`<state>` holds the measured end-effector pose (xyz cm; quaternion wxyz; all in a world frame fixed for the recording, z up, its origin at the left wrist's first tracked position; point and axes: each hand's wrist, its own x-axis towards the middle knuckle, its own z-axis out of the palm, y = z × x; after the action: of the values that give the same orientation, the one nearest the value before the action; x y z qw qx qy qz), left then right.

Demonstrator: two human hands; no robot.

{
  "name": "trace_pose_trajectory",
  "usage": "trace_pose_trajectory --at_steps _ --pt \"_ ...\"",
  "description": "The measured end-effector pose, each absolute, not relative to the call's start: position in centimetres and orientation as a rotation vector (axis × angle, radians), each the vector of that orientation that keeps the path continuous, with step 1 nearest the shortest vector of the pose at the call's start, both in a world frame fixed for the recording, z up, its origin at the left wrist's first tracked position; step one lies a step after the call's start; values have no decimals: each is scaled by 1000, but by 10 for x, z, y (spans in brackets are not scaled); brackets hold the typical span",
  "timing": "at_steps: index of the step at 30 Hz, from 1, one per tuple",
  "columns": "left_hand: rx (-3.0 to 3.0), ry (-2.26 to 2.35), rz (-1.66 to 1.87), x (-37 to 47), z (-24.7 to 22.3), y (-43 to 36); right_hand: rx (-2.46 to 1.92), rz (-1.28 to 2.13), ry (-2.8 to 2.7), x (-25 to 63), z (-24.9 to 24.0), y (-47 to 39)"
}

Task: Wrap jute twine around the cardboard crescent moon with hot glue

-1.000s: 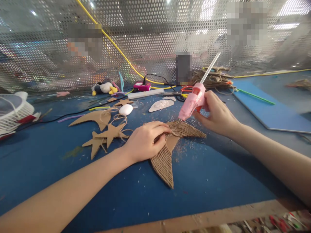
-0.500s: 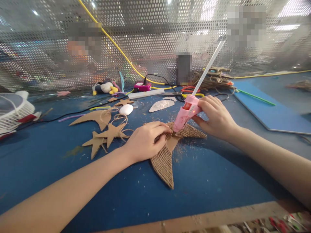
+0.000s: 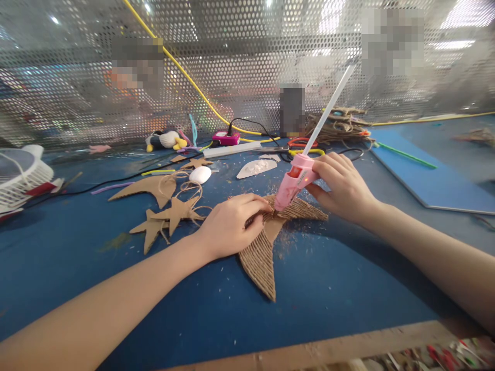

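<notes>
My right hand (image 3: 344,188) grips a pink hot glue gun (image 3: 292,181), with a long clear glue stick (image 3: 328,111) jutting up from its back. The gun's nozzle points down at a tail-shaped cardboard piece (image 3: 260,265) covered in rows of brown twine. It meets the piece near its middle, where a strip of bare cardboard shows. My left hand (image 3: 232,224) presses on the piece's left side, thumb and fingers closed around its edge close to the nozzle. Whether a twine end is between those fingertips is hidden.
Left of my hand lie cardboard stars (image 3: 180,210) with twine and a curved cardboard cutout (image 3: 149,188). Behind are a white egg-shaped piece (image 3: 200,174), scissors (image 3: 303,146), a magenta power socket (image 3: 226,137) and a twine bundle (image 3: 340,126). A blue board (image 3: 429,175) lies right, a white basket (image 3: 29,175) left.
Almost nothing differs. The glue gun's nozzle has shifted very slightly left along the piece, while my left hand stays in place on it.
</notes>
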<state>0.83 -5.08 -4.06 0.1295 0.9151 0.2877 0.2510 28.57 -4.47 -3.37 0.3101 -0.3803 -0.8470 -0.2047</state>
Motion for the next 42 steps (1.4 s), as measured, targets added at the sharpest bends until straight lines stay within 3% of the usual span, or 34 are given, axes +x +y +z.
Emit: trace_pose_trajectory --at_steps 42 --pt "2656 864 691 6 -43 -50 -877 -769 -2180 288 -27 -45"
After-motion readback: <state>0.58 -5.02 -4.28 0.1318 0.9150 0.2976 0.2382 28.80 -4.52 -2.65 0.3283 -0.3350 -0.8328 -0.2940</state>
